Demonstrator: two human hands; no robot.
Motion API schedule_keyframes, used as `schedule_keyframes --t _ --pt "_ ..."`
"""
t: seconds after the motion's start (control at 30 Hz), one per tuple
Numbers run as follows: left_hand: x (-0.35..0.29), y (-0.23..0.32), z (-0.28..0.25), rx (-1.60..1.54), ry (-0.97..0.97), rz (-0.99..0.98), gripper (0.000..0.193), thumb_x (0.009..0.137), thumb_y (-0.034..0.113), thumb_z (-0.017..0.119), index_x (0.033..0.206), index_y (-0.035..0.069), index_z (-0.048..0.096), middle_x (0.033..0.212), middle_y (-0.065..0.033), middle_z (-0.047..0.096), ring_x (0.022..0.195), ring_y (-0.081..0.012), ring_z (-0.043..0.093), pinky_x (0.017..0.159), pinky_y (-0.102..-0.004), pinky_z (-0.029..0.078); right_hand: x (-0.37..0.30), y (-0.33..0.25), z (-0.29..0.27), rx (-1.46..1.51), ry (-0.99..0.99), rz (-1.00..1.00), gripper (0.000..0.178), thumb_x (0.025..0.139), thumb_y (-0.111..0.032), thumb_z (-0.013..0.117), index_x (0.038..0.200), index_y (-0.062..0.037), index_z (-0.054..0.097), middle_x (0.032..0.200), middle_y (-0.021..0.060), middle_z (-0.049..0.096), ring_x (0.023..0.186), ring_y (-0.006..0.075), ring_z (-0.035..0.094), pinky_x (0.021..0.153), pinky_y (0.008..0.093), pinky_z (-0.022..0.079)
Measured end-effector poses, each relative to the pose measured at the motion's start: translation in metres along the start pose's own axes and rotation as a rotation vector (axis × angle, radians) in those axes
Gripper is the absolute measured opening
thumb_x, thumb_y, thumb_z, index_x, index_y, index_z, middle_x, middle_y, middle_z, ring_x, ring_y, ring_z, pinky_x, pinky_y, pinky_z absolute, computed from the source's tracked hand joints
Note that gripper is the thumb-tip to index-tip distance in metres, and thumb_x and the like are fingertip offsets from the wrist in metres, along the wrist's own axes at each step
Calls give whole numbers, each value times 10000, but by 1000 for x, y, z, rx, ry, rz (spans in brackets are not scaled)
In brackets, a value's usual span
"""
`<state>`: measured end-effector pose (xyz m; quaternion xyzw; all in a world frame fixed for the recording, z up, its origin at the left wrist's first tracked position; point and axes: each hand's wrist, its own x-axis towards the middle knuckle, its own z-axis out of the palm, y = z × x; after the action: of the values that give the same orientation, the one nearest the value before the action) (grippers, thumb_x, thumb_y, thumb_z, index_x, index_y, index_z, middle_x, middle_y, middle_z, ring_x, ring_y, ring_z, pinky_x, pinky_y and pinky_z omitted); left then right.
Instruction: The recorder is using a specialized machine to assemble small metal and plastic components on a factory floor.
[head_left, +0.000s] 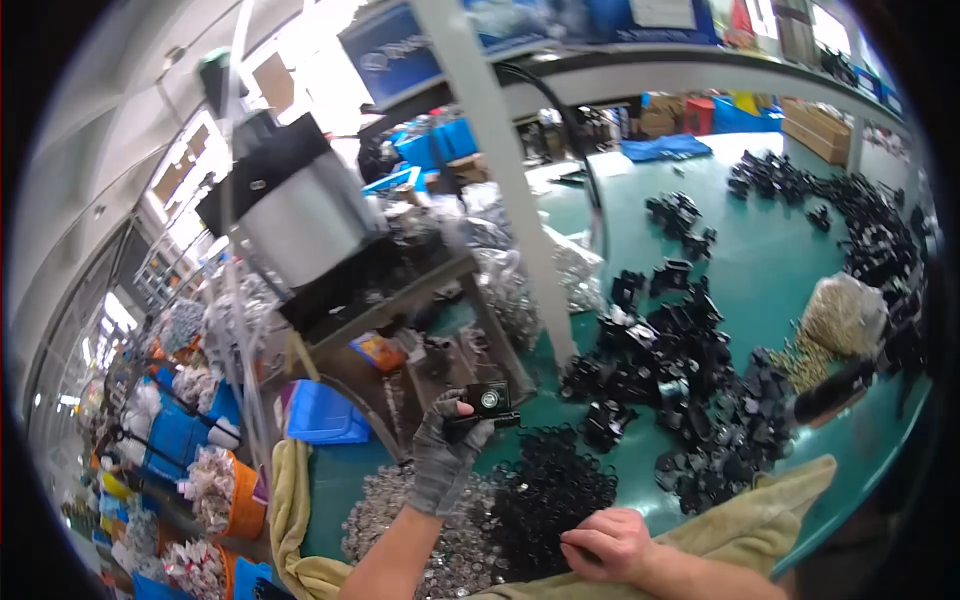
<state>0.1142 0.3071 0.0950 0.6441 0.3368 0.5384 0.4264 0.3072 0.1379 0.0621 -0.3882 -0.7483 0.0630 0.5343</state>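
Note:
My left hand, in a grey glove with bare fingertips, holds up a small black plastic part with a round silvery piece in its face. Below it on the green table lies a heap of clear, shiny small pieces. Beside that heap is a pile of black rings. At the right edge of the rings is my bare right hand, its fingers curled and pressed together. Whatever is between those fingers is hidden.
Black plastic parts lie heaped beyond the rings, with flat dark pieces to their right. A clear bag spills small brass-coloured pieces. Near the left stand a blue bin and a machine. A white post rises behind. Olive cloth edges the table.

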Motion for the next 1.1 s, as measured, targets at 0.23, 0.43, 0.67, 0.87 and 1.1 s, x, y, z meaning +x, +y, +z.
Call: schedule_keyframes --t 0.23,0.43,0.67,0.87,1.1 --pt "-8 33 86 68 -422 102 398 727 -41 772 1032 94 555 1216 -103 526 1075 -193 567 901 -297 487 -6 -2 -3 40 31 -83 144 732 -99 725 813 -46 618 638 15 506 515 161 516 464 288 425" --pt "-11 26 159 193 -696 255 426 699 2 789 1044 94 557 1183 -149 572 1072 -273 601 850 -333 528 3 -13 -17 67 169 -188 165 721 -113 728 816 -51 609 649 5 485 537 148 516 459 284 416" --pt "-5 27 175 558 -573 540 358 780 115 706 1109 73 571 1198 -161 573 1087 -356 567 922 -416 482 -2 -10 -13 4 77 -190 191 630 -73 746 785 -51 636 598 3 530 444 142 503 402 273 376" --pt "12 21 39 844 -224 446 308 789 131 689 1071 60 585 1000 -158 616 942 -342 608 822 -416 499 11 -14 -19 -32 142 -105 189 647 -13 736 806 -49 643 695 42 619 507 176 568 450 290 431" --pt "15 -30 -64 773 76 -302 384 753 199 772 1052 13 619 1000 -169 693 928 -313 663 833 -398 497 131 55 54 -204 -265 166 150 849 -208 635 836 -58 642 806 119 597 787 340 620 691 432 507"
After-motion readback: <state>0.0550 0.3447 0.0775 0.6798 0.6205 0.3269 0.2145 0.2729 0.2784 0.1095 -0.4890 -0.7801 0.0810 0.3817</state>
